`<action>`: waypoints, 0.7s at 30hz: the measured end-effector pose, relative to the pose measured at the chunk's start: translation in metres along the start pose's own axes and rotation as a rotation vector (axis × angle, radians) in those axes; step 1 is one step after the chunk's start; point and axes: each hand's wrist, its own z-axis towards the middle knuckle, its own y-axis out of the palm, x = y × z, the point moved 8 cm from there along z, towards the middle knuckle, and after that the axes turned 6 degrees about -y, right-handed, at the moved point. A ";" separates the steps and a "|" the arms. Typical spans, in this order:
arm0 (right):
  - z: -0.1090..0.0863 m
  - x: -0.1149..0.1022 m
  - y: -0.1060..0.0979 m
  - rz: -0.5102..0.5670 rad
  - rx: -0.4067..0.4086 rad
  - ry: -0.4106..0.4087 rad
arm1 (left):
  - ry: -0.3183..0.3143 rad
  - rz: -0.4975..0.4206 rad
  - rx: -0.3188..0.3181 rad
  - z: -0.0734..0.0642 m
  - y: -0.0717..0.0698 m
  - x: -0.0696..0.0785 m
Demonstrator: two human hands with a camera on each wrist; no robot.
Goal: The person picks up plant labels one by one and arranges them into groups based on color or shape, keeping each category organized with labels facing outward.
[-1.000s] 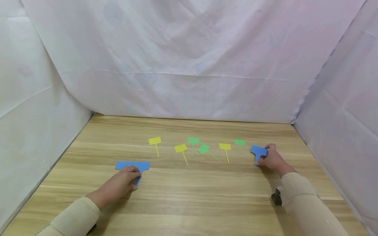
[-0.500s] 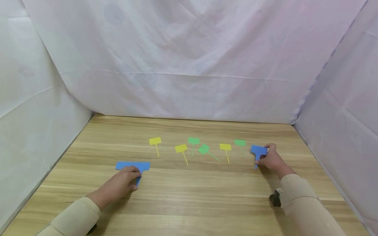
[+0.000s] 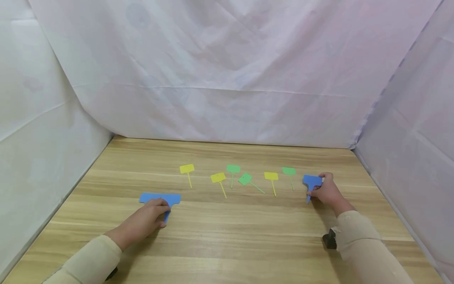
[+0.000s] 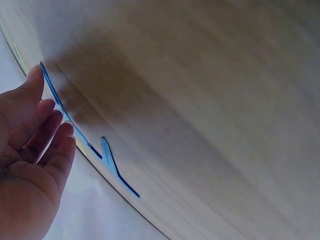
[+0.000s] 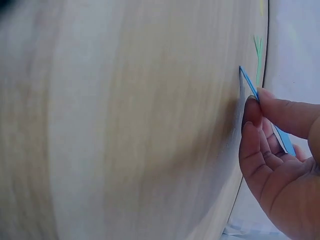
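A blue T-shaped plant label (image 3: 311,181) stands at the right of the group, pinched by my right hand (image 3: 330,192) at its stem and head. The right wrist view shows the label's blue stem (image 5: 248,82) emerging between thumb and index finger. At the front left lie blue labels (image 3: 172,198), seemingly two side by side. My left hand (image 3: 147,217) rests on them, its thumb at one stem's tip and its fingers relaxed over the rest, hiding part of them. The left wrist view shows a gap between thumb and fingers at the blue label (image 4: 112,167).
Yellow labels (image 3: 218,178) and green labels (image 3: 233,169) are scattered across the middle of the wooden table (image 3: 227,244). The nearest green label (image 3: 289,171) lies left of my right hand. White cloth (image 3: 227,110) encloses the back and sides.
Hardly anything differs. The blue label in my right hand has shifted very slightly; my left hand stays where it is on the blue labels.
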 end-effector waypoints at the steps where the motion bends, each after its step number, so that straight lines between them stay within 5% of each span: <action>1: 0.000 0.000 0.000 0.005 0.003 0.004 | -0.001 0.001 -0.001 0.000 0.000 0.000; 21: -0.010 -0.005 -0.005 0.120 0.033 0.002 | -0.024 0.002 -0.017 0.000 0.000 0.000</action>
